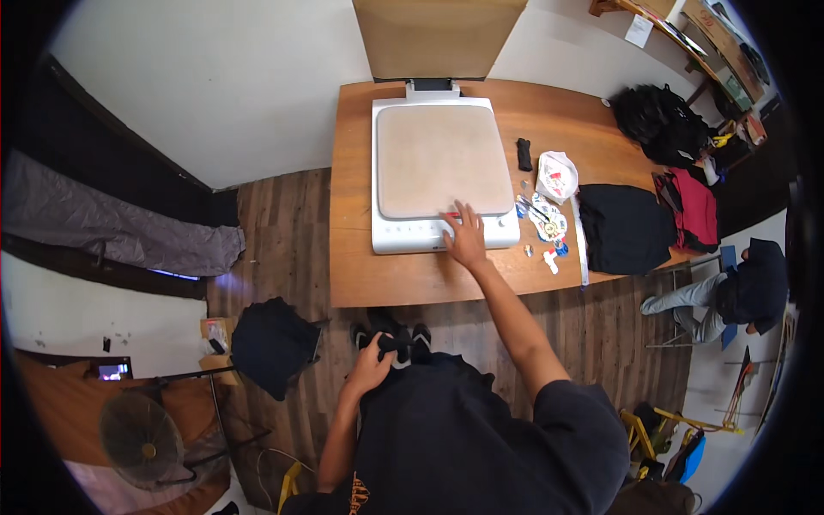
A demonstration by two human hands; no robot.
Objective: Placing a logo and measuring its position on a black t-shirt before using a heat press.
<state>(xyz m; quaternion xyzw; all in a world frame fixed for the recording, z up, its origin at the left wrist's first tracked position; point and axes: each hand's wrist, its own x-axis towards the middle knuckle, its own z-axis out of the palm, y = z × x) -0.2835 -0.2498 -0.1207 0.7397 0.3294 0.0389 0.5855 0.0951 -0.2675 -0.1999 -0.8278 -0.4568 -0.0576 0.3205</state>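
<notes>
A white heat press [444, 239] with a beige padded platen [444, 158] stands on the wooden table [399, 283], its upper plate [441, 38] raised behind. My right hand [465, 235] is over the platen's front edge, fingers spread around a small red item [452, 215]; whether it grips that item is unclear. Below the table's front edge, my left hand [373, 362] is closed on a piece of black cloth [386, 344]. To the right of the press lie a rolled black cloth [524, 154], a white fabric pouch [557, 177], round printed stickers or patches [547, 222], and a metal ruler [580, 248].
Folded black fabric [624, 228] and red fabric [695, 209] lie at the table's right side, near a black bag [663, 122]. Dark cloth covers a stool [277, 344] at left, beyond which stands a fan [141, 441]. A seated person [750, 290] is at far right.
</notes>
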